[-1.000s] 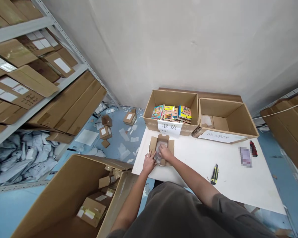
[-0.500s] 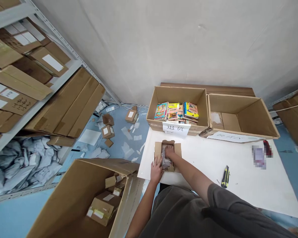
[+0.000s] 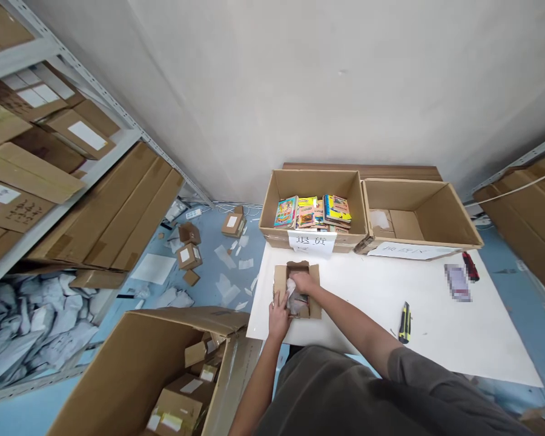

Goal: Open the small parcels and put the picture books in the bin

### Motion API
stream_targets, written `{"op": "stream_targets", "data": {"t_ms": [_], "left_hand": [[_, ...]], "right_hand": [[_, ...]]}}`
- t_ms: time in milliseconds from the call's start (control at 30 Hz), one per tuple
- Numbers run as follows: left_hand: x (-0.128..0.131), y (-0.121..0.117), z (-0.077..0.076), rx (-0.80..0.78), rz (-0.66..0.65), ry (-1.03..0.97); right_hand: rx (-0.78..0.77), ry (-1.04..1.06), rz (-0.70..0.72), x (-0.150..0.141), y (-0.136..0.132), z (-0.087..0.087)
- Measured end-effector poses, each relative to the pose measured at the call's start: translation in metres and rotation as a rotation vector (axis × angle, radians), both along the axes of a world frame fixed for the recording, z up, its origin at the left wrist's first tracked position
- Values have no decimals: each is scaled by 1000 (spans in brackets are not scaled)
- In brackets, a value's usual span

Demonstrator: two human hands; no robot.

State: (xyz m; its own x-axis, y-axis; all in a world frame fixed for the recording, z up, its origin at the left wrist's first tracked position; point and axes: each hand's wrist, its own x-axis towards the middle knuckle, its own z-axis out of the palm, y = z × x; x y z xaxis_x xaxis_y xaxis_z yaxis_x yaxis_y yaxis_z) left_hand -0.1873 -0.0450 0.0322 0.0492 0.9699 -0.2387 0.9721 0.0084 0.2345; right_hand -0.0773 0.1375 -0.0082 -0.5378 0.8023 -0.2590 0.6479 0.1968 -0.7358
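On the white table a small open cardboard box [image 3: 315, 309] lies with its flaps folded out. My right hand [image 3: 302, 283] reaches into it, fingers closed on crumpled translucent wrapping [image 3: 291, 289] that it lifts from the contents. Something darker and partly coloured shows beneath the wrapping, too small to name. My left hand [image 3: 279, 316] rests with fingers outstretched on the box's left flap and near edge. To the right a yellow-and-black box cutter [image 3: 404, 323] lies on the table.
Behind stand a carton of colourful books [image 3: 313, 240] and a second carton [image 3: 470, 233], both with paper signs. A red tool [image 3: 470, 267] lies beside a blurred-out item [image 3: 458, 283]. Left are a large carton of boxes [image 3: 131, 339], loaded shelves [image 3: 109, 158] and floor litter.
My right hand has gone deeper into the box, closed on the wrapping and pulled it up and aside, baring part of the contents. My left hand stays at the box's left side.
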Motion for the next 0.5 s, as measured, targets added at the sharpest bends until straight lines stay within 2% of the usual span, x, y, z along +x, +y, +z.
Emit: {"op": "stream_targets", "data": {"t_ms": [133, 267, 333, 400, 500], "left_hand": [[-5, 3, 6, 16, -3, 15], [-22, -8, 8, 28, 39, 52], [-35, -14, 9, 38, 11, 66], [-47, -17, 11, 40, -31, 71], [-59, -21, 15, 28, -57, 88]], "right_hand": [[55, -39, 112, 26, 6, 41], [90, 44, 83, 73, 16, 73], [74, 129, 61, 108, 22, 78], [29, 172, 5, 149, 26, 75], [-67, 144, -217, 209, 23, 58]]}}
